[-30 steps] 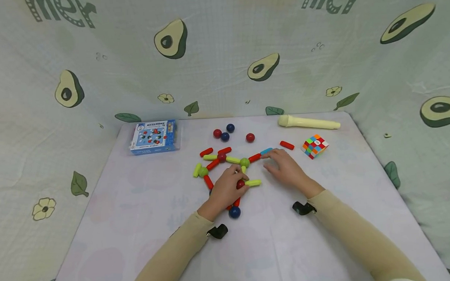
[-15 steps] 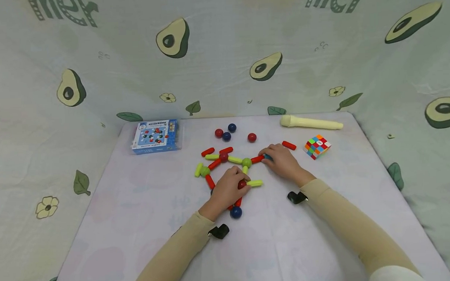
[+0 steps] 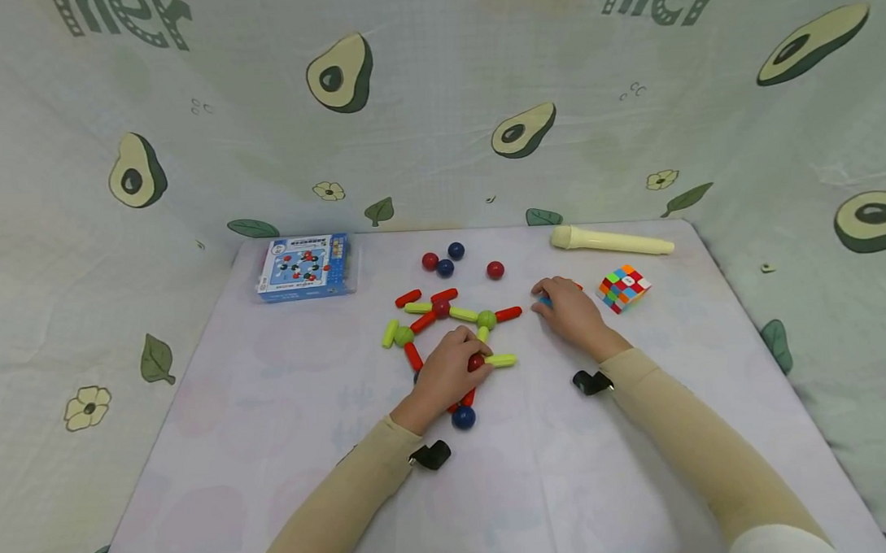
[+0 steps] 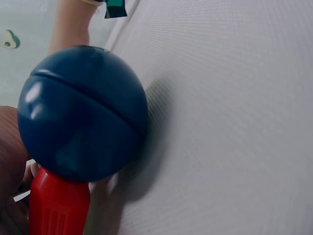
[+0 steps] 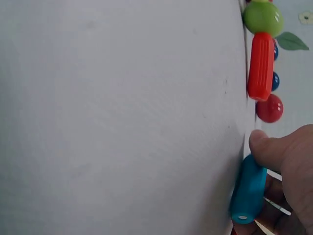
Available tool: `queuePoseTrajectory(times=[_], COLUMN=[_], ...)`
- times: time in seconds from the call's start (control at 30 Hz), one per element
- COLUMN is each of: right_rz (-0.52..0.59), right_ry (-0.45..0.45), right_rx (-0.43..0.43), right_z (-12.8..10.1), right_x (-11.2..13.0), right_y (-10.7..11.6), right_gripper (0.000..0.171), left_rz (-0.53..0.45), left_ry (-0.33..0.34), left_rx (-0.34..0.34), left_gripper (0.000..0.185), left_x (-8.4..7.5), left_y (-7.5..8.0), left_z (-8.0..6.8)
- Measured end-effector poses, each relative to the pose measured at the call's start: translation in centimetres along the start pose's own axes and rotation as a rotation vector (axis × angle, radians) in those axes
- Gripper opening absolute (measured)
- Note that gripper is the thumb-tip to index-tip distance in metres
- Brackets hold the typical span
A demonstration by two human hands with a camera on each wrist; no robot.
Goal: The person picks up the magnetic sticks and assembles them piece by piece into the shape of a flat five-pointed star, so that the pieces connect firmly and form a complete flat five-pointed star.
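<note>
A ring of magnetic rods and balls lies on the table. My left hand [image 3: 450, 376] rests over its near side, thumb and fingers around a red ball [image 3: 475, 362] joined to a yellow-green rod [image 3: 500, 361]. Close to that hand's wrist is a dark blue ball [image 4: 80, 115] with a red rod [image 4: 59, 205] attached. My right hand [image 3: 570, 314] grips a blue rod [image 5: 249, 188] between thumb and fingers, to the right of the ring. A gap separates it from the red rod [image 5: 261, 66] that sticks out of the green ball [image 5: 263, 18].
Loose red and blue balls, such as a red ball [image 3: 495, 270], lie behind the ring. A puzzle cube [image 3: 623, 288] sits right of my right hand, with a cream microphone-shaped stick [image 3: 618, 242] behind it. A blue box [image 3: 303, 269] stands at the back left.
My right hand has taken hold of the blue rod and moved it right, away from the ring's red rod. It now covers most of a loose red rod. My left hand has stayed put.
</note>
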State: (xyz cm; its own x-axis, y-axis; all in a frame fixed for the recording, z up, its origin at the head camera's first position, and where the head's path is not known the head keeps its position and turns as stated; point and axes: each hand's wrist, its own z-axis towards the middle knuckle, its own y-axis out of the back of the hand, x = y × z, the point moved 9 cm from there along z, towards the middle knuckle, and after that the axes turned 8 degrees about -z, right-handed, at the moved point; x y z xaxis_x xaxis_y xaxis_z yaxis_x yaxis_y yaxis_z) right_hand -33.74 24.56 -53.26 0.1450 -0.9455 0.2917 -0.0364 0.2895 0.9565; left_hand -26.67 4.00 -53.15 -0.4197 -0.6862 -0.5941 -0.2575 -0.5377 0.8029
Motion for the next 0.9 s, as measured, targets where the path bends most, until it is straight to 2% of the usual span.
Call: queuePoseTrajectory(times=[0.1,0.17,0.37,0.53,0.9], right_rz=[0.012,0.027,0.056,0.069,0.178], right_ry=[0.025,0.071,0.190,0.205,0.191], right_rx=[-0.049,-0.046,0.074,0.120,0.180], right_z=[0.1,0.1,-0.3,-1.0,-1.9], right_x=[0.3,1.1,3.7,4.5,5.0], right_y=[0.6,0.7,-0.7,-1.1,-1.5], right_gripper=[0.030,0.030,0.032,0.024,0.024], left_rz=[-0.004,-0.002,0.006,-0.006,0.009], left_ry=[-0.007,-0.010,-0.003,-0.019,-0.029], left_rx=[-0.003,-0.003,-0.004,-0.010,0.006], left_gripper=[0.022,0.022,0.022,0.022,0.022], left_x=[-0.1,-0.1,0.1,-0.1,0.0], left_y=[0.1,0.0,0.0,0.1,-0.1], left_z=[0.0,0.0,0.1,0.0,0.1])
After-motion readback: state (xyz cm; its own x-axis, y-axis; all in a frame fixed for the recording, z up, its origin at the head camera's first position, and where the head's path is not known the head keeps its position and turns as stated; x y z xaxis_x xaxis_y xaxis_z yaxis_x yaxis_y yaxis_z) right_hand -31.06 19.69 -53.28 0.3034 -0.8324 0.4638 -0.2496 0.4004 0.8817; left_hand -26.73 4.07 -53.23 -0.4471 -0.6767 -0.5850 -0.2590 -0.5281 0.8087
